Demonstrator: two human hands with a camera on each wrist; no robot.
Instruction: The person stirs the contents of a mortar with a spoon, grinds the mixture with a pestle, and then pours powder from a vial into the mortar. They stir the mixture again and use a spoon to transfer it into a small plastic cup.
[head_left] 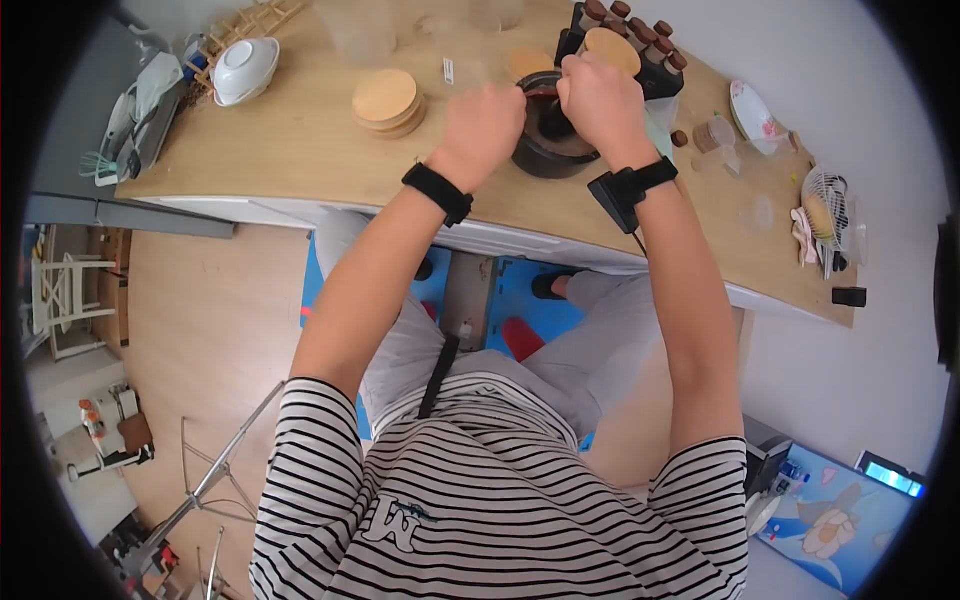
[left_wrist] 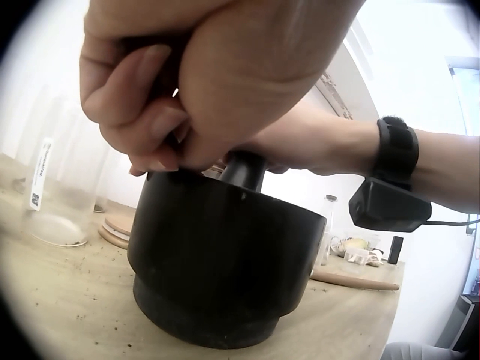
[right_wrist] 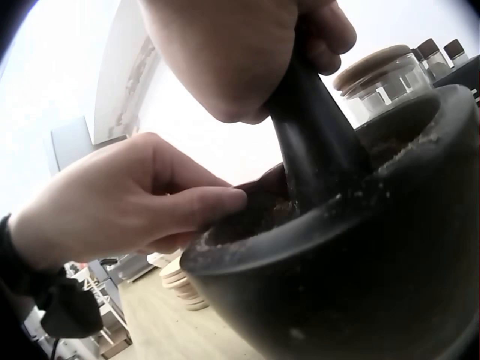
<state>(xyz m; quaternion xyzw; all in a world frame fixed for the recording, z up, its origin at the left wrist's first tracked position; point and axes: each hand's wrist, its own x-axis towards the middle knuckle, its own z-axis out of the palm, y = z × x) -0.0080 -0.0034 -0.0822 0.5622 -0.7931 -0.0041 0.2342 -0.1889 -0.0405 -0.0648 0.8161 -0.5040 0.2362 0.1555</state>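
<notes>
A dark mortar (head_left: 552, 158) (left_wrist: 225, 255) (right_wrist: 375, 277) stands upright on the wooden counter, with reddish-brown bits inside and pale crumbs on its rim. My left hand (head_left: 482, 128) (left_wrist: 202, 82) (right_wrist: 127, 195) pinches the rim between thumb and fingers. My right hand (head_left: 608, 110) (left_wrist: 300, 142) (right_wrist: 232, 52) is wrapped around the top of a dark pestle (left_wrist: 244, 171) (right_wrist: 319, 139), whose lower end is down in the mortar; the bowl wall hides its tip.
Stacked wooden lids (head_left: 388, 100) lie left of the mortar. Behind it are clear containers (left_wrist: 64, 180) and a lidded jar (right_wrist: 386, 82). Corked spice jars (head_left: 655, 50) stand at the back right. A flowered dish (head_left: 757, 118) is farther right, a white bowl (head_left: 245, 70) far left.
</notes>
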